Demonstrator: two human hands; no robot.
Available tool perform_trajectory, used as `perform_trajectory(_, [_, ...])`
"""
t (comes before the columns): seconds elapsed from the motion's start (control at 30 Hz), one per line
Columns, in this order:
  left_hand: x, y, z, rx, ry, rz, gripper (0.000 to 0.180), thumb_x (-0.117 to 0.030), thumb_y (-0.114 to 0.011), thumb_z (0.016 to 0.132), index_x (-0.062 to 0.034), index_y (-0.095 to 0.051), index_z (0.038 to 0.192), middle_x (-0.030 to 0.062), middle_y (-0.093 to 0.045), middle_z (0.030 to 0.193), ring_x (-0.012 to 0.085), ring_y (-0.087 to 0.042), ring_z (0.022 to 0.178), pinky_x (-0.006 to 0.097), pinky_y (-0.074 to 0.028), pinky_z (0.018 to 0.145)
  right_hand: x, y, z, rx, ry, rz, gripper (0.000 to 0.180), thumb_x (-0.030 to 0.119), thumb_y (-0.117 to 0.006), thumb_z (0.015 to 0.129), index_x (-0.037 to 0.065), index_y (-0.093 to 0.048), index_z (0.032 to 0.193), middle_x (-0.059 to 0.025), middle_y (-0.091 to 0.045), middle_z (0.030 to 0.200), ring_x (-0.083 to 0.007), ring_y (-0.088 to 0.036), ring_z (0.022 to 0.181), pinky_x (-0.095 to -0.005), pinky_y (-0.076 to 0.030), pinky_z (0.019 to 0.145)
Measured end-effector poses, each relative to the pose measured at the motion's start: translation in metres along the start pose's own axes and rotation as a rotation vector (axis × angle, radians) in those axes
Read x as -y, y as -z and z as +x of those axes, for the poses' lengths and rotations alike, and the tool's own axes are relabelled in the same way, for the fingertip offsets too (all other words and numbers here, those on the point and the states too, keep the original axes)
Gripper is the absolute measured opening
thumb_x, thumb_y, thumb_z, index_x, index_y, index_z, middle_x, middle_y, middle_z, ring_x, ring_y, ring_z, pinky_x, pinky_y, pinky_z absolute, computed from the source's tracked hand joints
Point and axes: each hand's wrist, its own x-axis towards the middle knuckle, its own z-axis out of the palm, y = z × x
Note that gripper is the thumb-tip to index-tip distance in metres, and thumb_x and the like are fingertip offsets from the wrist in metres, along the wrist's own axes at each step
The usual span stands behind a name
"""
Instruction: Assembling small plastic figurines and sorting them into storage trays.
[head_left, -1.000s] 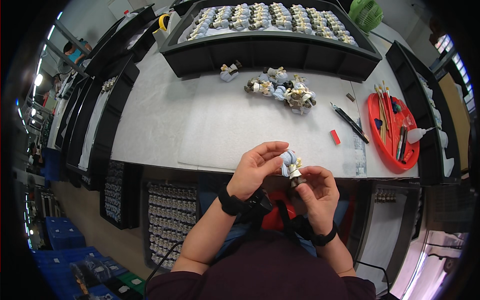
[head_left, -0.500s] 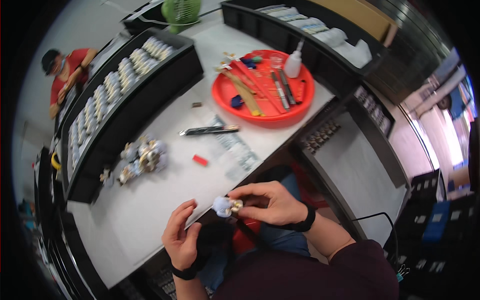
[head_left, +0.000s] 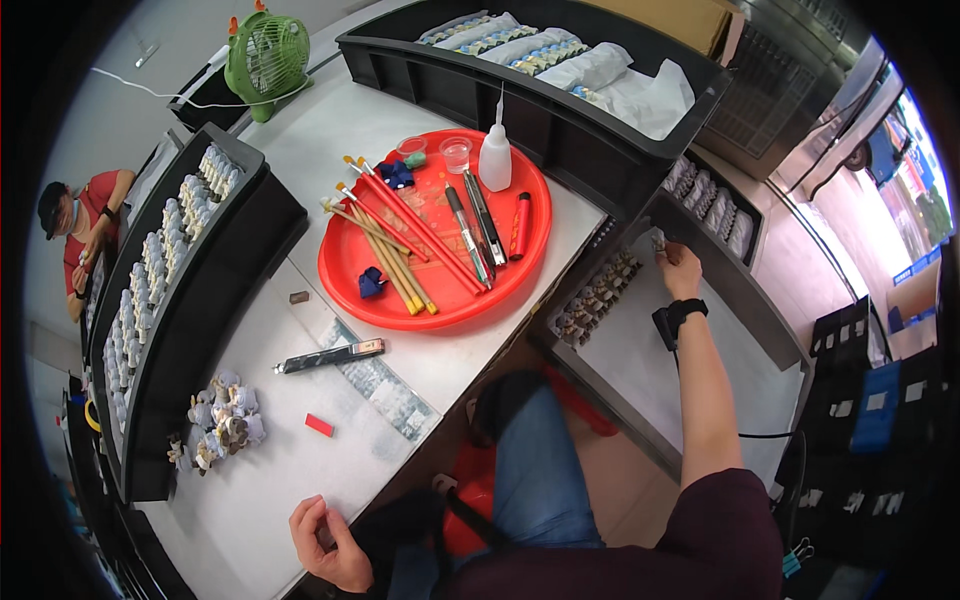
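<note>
Small figurine [head_left: 660, 243] being pinched in the right hand [head_left: 682, 272], out at the far right over a low black tray [head_left: 700, 370] beside rows of figurines [head_left: 598, 297]. Left hand [head_left: 325, 540] resting loosely curled, holding nothing, at the near edge of the white table [head_left: 260, 470]. Lying farther left: red block [head_left: 320, 425], clustered figurines [head_left: 220, 420]. Sitting beyond: red round tray [head_left: 350, 275] of brushes [head_left: 400, 245].

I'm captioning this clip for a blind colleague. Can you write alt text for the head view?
The person's right hand reaches out to a low side tray lined with small figurines, holding one at its far edge, while the left hand rests loosely curled at the white table's near edge. A red dish of brushes sits between.
</note>
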Motion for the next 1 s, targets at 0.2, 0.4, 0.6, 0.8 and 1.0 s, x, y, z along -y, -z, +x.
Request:
perform_trajectory(0.2, [0.004, -0.007, -0.005, -0.054, 0.001, -0.010, 0.014, 0.007, -0.048, 0.075, 0.0033, -0.051, 0.088, 0.0105, -0.049, 0.096, 0.0153, -0.048, 0.084, 0.021, -0.039, 0.070, -0.073, -0.052, 0.045, 0.042, 0.192, -0.360, 0.025, 0.014, -0.064, 0.064, 0.007, -0.061, 0.088, -0.0156, -0.060, 0.087, -0.0316, -0.057, 0.085, -0.0364, -0.046, 0.074])
perform_trajectory(0.4, [0.005, -0.006, -0.006, -0.064, -0.026, -0.004, 0.016, 0.007, -0.056, 0.075, 0.0027, -0.054, 0.090, 0.0110, -0.055, 0.088, 0.0142, -0.052, 0.070, 0.024, -0.045, 0.061, -0.077, -0.076, 0.053, 0.040, 0.082, -0.386, 0.020, 0.015, -0.062, 0.066, 0.006, -0.061, 0.085, -0.0163, -0.060, 0.086, -0.0329, -0.056, 0.084, -0.0377, -0.046, 0.072])
perform_trajectory(0.6, [0.010, -0.006, -0.007, -0.035, -0.010, -0.045, 0.015, 0.005, -0.054, 0.076, 0.0029, -0.054, 0.091, 0.0123, -0.056, 0.089, 0.0161, -0.053, 0.071, 0.025, -0.045, 0.063, -0.104, -0.074, 0.066, 0.120, 0.213, -0.361, 0.021, 0.018, -0.060, 0.069, 0.005, -0.060, 0.085, -0.0168, -0.060, 0.086, -0.0331, -0.056, 0.085, -0.0380, -0.046, 0.073])
perform_trajectory(0.8, [-0.003, -0.004, -0.001, -0.005, -0.071, 0.114, 0.012, 0.006, -0.047, 0.076, 0.0041, -0.051, 0.087, 0.0118, -0.049, 0.096, 0.0167, -0.048, 0.084, 0.023, -0.039, 0.073, -0.082, -0.068, 0.057, 0.158, 0.318, -0.346, 0.025, 0.013, -0.052, 0.071, 0.005, -0.058, 0.093, -0.0180, -0.059, 0.090, -0.0336, -0.055, 0.086, -0.0377, -0.046, 0.074])
perform_trajectory(1.0, [0.005, -0.008, -0.005, -0.013, 0.000, 0.048, 0.012, 0.006, -0.047, 0.076, 0.0037, -0.051, 0.088, 0.0116, -0.049, 0.096, 0.0172, -0.049, 0.086, 0.024, -0.039, 0.076, -0.007, -0.025, 0.007, 0.425, 0.342, -0.159, 0.025, 0.010, -0.053, 0.073, 0.003, -0.059, 0.097, -0.0155, -0.061, 0.084, -0.0275, -0.060, 0.076, -0.0345, -0.046, 0.069])
